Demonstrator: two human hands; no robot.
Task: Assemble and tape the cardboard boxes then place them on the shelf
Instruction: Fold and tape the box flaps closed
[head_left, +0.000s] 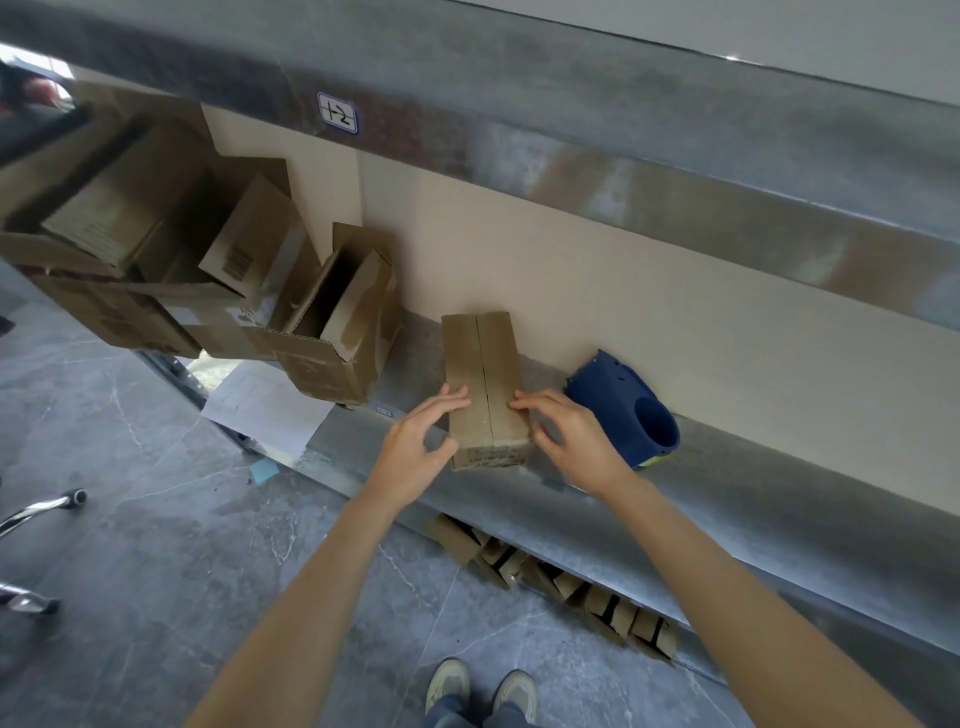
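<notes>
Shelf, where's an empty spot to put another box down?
The widest bare stretch of shelf runs right of the blue tape dispenser. A narrow strip lies between the small box and the open box. Left of that, opened boxes crowd it.

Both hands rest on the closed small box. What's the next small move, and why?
Probably the right hand reaches for the blue tape dispenser beside it while the left hand presses the flaps down: the centre seam of the box looks untaped.
</notes>
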